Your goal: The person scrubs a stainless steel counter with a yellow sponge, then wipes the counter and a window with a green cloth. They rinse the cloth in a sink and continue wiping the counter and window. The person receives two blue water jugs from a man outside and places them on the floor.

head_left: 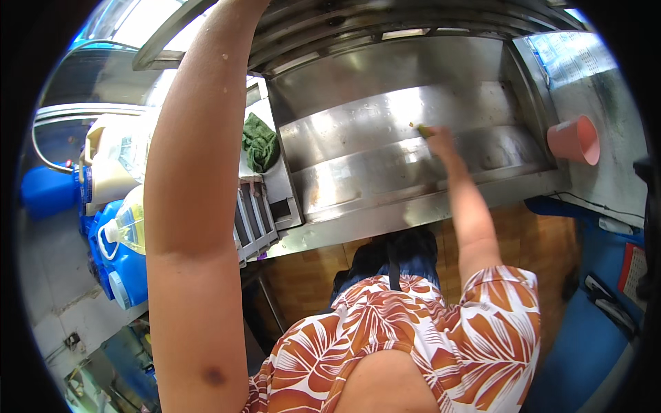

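Observation:
My right hand (441, 139) is closed on a small green-and-yellow sponge (423, 129), partly hidden by the fingers and slightly blurred. It is over the wet, shiny middle of a long stainless steel basin (344, 131). My left arm (196, 151) stretches up past the top of the head view, beside a slatted metal rack (330, 33). The left hand itself is out of the picture. Right of that arm, a crumpled dark green cloth (259, 143) lies on the ledge at the basin's left end.
A pink plastic cup (575, 140) sits beyond the basin's right end. On the left are blue containers (124, 275) and a clear jug of yellow liquid (131, 224). A metal grate (253, 215) adjoins the basin's near left corner. Something blue (578, 303) stands at the lower right.

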`<control>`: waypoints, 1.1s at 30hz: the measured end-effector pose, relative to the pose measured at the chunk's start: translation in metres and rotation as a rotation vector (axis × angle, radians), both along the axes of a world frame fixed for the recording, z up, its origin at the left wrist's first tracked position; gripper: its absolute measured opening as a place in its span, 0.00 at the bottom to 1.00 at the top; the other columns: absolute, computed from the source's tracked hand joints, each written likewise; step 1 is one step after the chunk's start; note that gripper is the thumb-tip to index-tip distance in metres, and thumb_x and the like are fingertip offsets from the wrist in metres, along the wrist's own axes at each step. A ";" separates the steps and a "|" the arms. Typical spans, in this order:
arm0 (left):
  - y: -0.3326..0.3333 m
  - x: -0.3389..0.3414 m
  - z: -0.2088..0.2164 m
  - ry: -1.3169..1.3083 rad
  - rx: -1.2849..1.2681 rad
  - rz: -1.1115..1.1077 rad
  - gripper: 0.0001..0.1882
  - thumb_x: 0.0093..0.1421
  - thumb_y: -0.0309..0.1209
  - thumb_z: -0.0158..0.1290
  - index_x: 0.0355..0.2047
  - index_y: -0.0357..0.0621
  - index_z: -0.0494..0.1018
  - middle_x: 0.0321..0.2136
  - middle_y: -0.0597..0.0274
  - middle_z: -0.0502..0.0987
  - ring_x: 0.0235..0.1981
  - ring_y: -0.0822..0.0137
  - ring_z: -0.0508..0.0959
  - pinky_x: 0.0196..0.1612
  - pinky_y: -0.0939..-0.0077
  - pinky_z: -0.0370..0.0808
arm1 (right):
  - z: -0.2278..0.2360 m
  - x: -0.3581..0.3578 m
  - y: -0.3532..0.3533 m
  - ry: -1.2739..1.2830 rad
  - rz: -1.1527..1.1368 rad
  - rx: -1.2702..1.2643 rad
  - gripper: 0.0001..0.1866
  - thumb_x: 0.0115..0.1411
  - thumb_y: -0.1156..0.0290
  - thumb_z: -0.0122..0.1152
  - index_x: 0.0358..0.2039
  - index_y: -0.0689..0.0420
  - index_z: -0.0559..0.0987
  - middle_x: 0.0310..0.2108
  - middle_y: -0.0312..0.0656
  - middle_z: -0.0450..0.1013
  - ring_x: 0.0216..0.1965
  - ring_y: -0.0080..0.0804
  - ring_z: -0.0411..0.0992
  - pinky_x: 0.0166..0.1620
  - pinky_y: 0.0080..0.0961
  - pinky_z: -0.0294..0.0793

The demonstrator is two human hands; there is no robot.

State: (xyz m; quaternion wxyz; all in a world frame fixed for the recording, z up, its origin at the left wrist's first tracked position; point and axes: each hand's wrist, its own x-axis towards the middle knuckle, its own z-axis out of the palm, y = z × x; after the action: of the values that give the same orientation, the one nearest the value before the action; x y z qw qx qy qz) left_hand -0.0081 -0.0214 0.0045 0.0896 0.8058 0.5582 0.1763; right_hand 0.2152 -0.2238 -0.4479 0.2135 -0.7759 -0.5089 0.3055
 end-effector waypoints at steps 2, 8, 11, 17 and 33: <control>-0.009 0.000 0.003 -0.033 -0.025 -0.041 0.35 0.52 0.60 0.56 0.42 0.37 0.73 0.32 0.49 0.79 0.34 0.56 0.79 0.43 0.61 0.73 | 0.007 0.055 -0.024 -0.302 -0.062 -0.105 0.11 0.57 0.67 0.54 0.33 0.58 0.82 0.32 0.53 0.77 0.37 0.52 0.76 0.39 0.43 0.75; -0.018 0.014 0.010 -0.003 -0.090 0.119 0.35 0.53 0.61 0.54 0.43 0.38 0.74 0.32 0.49 0.79 0.32 0.57 0.79 0.42 0.60 0.74 | -0.045 -0.024 -0.039 -0.456 -0.162 -0.282 0.12 0.56 0.67 0.53 0.35 0.57 0.82 0.38 0.50 0.77 0.43 0.47 0.76 0.47 0.41 0.75; -0.010 0.001 0.008 0.020 -0.035 -0.056 0.36 0.53 0.61 0.55 0.45 0.37 0.74 0.33 0.49 0.79 0.32 0.58 0.80 0.39 0.60 0.75 | -0.060 -0.161 -0.018 -0.309 0.013 -0.254 0.14 0.56 0.69 0.53 0.40 0.61 0.78 0.47 0.54 0.71 0.51 0.49 0.71 0.51 0.41 0.73; 0.020 0.016 -0.004 -0.121 -0.131 0.090 0.39 0.52 0.61 0.55 0.48 0.35 0.72 0.35 0.48 0.79 0.25 0.57 0.80 0.40 0.58 0.75 | -0.007 -0.323 -0.009 -0.062 0.699 -0.256 0.15 0.61 0.69 0.49 0.45 0.39 0.79 0.48 0.41 0.68 0.54 0.42 0.65 0.52 0.42 0.69; 0.003 0.014 0.002 -0.032 0.001 0.135 0.38 0.50 0.60 0.57 0.43 0.33 0.74 0.42 0.45 0.76 0.40 0.55 0.77 0.47 0.61 0.71 | -0.012 -0.260 0.000 -0.087 0.512 -0.335 0.13 0.61 0.65 0.49 0.43 0.46 0.80 0.50 0.46 0.67 0.56 0.44 0.65 0.57 0.42 0.65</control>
State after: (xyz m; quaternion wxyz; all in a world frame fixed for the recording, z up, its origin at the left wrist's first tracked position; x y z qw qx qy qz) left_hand 0.0058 -0.0180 0.0060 0.0859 0.7634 0.6096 0.1953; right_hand -0.0446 -0.2234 -0.4600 -0.0234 -0.6593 -0.6391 0.3955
